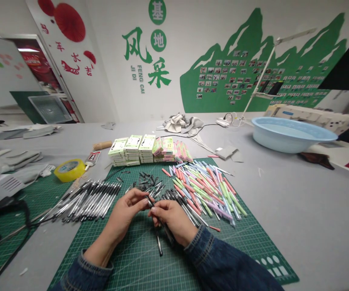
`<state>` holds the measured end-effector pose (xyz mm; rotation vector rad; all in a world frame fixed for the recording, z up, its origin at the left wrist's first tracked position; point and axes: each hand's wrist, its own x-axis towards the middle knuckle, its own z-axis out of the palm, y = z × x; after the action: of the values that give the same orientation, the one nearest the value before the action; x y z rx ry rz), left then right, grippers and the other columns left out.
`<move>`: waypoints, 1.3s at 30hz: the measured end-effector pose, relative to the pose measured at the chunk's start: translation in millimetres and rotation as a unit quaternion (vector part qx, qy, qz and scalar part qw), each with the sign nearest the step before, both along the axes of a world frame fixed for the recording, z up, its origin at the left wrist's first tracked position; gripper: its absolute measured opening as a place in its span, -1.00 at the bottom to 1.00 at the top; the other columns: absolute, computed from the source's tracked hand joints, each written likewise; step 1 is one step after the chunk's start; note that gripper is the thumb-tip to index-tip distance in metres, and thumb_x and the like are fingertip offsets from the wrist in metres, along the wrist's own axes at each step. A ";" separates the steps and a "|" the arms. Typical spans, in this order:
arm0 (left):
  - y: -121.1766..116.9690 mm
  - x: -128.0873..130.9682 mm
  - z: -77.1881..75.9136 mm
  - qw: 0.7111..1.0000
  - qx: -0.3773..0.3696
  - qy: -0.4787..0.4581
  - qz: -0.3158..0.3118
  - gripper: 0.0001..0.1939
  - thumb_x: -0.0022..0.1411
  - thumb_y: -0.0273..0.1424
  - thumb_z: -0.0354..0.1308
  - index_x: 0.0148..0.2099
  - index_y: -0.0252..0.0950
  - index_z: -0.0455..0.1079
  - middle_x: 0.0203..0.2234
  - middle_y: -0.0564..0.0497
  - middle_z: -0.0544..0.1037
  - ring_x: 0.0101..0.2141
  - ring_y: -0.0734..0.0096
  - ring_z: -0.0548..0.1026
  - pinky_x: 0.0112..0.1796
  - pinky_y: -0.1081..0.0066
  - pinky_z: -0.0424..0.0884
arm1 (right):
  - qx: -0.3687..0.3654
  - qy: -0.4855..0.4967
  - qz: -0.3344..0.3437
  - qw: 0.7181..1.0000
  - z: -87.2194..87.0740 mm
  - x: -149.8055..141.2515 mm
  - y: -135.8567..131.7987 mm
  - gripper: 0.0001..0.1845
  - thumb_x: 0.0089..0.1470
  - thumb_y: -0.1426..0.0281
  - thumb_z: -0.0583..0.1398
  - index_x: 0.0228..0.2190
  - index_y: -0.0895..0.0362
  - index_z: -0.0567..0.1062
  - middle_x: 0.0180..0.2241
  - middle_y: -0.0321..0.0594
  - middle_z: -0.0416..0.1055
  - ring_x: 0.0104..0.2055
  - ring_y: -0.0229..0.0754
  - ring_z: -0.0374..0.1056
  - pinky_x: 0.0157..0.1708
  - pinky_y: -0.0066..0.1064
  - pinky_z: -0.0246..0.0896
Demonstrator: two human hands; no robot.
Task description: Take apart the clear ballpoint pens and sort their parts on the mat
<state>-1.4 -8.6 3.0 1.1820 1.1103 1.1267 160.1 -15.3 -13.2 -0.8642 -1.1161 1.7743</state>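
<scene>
Above the green cutting mat, my two hands meet at a black pen. The fingertips of my left hand are pinched at the pen's upper end, where a small dark part, perhaps its cap, is mostly covered. My right hand is closed around the barrel, which slants down toward me. Below the fingers a second, clear-barrelled pen points down; whether it is held or lies on the mat I cannot tell. Just beyond are loose black pen caps and a pile of black pens.
Left of my hands lies a row of clear pens, right a heap of coloured pens. Stacked small boxes line the mat's far edge. Yellow tape sits at left, a blue basin at back right.
</scene>
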 end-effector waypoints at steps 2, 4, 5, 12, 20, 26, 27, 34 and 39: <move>-0.5 -0.8 0.8 1.000 0.001 0.001 -0.005 -0.79 0.05 -0.34 0.26 -0.25 -0.28 0.38 -0.35 -0.02 0.59 -0.29 0.37 0.51 -0.23 0.42 0.39 | -0.003 0.005 0.006 1.000 -0.9 0.5 0.2 -0.70 -0.11 0.22 0.28 -0.53 0.24 0.51 -0.68 -0.34 0.30 -0.63 -0.38 0.16 -0.53 -0.49 0.02; -1.6 -0.2 1.7 1.000 0.000 -0.005 -0.012 -0.80 0.06 -0.35 0.25 -0.25 -0.28 0.38 -0.34 -0.02 0.58 -0.28 0.37 0.51 -0.22 0.42 0.39 | -0.007 0.008 0.018 1.000 -0.8 1.2 0.4 -0.71 -0.10 0.23 0.28 -0.52 0.24 0.50 -0.67 -0.34 0.31 -0.62 -0.38 0.17 -0.52 -0.49 0.03; -2.3 1.0 2.3 1.000 -0.001 -0.010 -0.015 -0.80 0.07 -0.35 0.25 -0.24 -0.28 0.38 -0.34 -0.02 0.58 -0.27 0.37 0.51 -0.22 0.42 0.39 | -0.007 0.006 0.023 1.000 -0.5 1.5 0.6 -0.71 -0.09 0.23 0.28 -0.51 0.24 0.49 -0.66 -0.33 0.32 -0.62 -0.37 0.17 -0.52 -0.49 0.03; 4.2 -7.3 7.7 1.000 0.007 0.000 -0.008 -0.50 0.11 -0.24 0.18 0.08 -0.25 0.24 -0.17 -0.13 0.55 -0.23 0.25 0.51 -0.23 0.30 0.43 | 0.077 -0.085 -0.005 0.993 -0.4 7.0 7.1 -0.84 -0.06 0.33 0.24 -0.43 0.19 0.44 -0.64 -0.37 0.32 -0.57 -0.30 0.23 -0.48 -0.45 0.10; 32.4 -88.7 -10.1 0.785 0.064 0.583 0.198 -0.80 0.11 -0.29 0.03 -0.28 -0.26 0.42 -0.36 -0.06 0.52 -0.33 0.22 0.46 -0.28 0.33 0.30 | 0.230 -0.516 -0.224 0.794 3.8 44.0 24.2 -0.82 0.03 0.41 0.16 -0.25 0.09 0.43 -0.43 -0.24 0.44 -0.37 -0.16 0.34 -0.38 -0.40 0.03; 28.0 -83.3 -23.2 0.708 0.021 0.688 0.157 -0.76 0.14 -0.29 -0.03 -0.21 -0.24 0.37 -0.30 -0.12 0.50 -0.28 0.15 0.47 -0.32 0.30 0.28 | 0.259 -0.636 -0.223 0.692 -4.0 49.1 27.4 -0.82 0.02 0.48 0.13 -0.26 0.11 0.41 -0.32 -0.15 0.46 -0.23 -0.08 0.35 -0.33 -0.38 0.02; 27.3 -81.4 -23.8 0.703 0.015 0.694 0.153 -0.77 0.14 -0.29 -0.04 -0.22 -0.24 0.37 -0.30 -0.13 0.49 -0.28 0.14 0.47 -0.32 0.30 0.28 | 0.262 -0.646 -0.223 0.682 -5.0 48.8 27.4 -0.83 0.02 0.49 0.13 -0.27 0.12 0.41 -0.32 -0.15 0.46 -0.22 -0.08 0.35 -0.32 -0.38 0.02; 25.8 -76.9 -23.0 0.694 -0.022 0.706 0.140 -0.74 0.15 -0.26 -0.07 -0.31 -0.28 0.39 -0.35 -0.17 0.51 -0.31 0.09 0.48 -0.38 0.29 0.27 | 0.282 -0.669 -0.221 0.652 -6.7 49.6 26.5 -0.86 0.03 0.50 0.12 -0.29 0.13 0.40 -0.33 -0.13 0.43 -0.21 -0.08 0.32 -0.29 -0.37 0.03; 26.5 -76.3 -20.5 0.705 -0.040 0.690 0.159 -0.73 0.15 -0.26 -0.11 -0.33 -0.25 0.38 -0.32 -0.17 0.54 -0.29 0.06 0.49 -0.38 0.27 0.27 | 0.284 -0.668 -0.220 0.652 -7.9 49.1 26.2 -0.87 0.01 0.50 0.14 -0.31 0.14 0.40 -0.32 -0.12 0.42 -0.18 -0.08 0.30 -0.24 -0.38 0.05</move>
<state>-77.7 17.9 -17.5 1.8255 2.5290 0.1854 209.2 10.9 -21.1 -1.8582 -1.9217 0.0323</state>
